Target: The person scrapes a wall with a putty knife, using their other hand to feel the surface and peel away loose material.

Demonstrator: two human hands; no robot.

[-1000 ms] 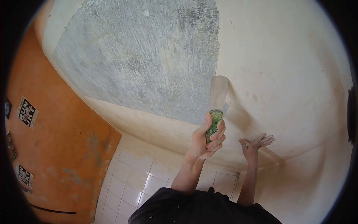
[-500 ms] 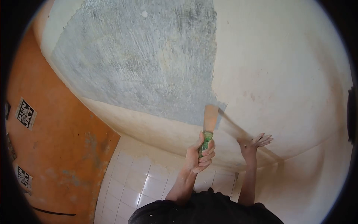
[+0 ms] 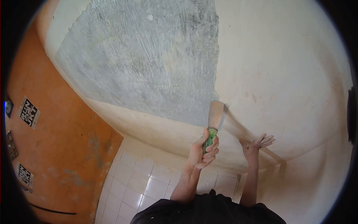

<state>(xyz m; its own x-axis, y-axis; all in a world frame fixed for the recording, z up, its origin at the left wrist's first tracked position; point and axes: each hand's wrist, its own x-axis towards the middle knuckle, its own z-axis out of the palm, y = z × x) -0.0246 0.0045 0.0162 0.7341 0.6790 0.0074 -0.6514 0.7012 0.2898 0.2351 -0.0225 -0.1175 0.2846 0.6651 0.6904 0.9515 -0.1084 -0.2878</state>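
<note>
My left hand (image 3: pixel 204 150) is wrapped around the green patterned handle of a putty knife (image 3: pixel 216 114), palm side toward me and thumb along the handle. The wide metal blade points up the wall and lies over the lower right corner of a grey, streaky patch (image 3: pixel 149 63). Cream paint (image 3: pixel 272 67) covers the wall to the right of this patch. Lower and to the right, my right hand (image 3: pixel 255 145) has its fingers stretched out, apparently resting against the cream wall. Pale dust marks its fingers.
An orange wall (image 3: pixel 71 145) on the left carries black-and-white stickers (image 3: pixel 29 112). White tiles (image 3: pixel 136 177) lie below, near my black shirt (image 3: pixel 209 211). A long shadow crosses the wall between the blade and my right hand.
My left hand and the putty knife have moved slightly right and up, and the blade leans more to the right. My right hand stays nearly in place. The view has shifted a little.
</note>
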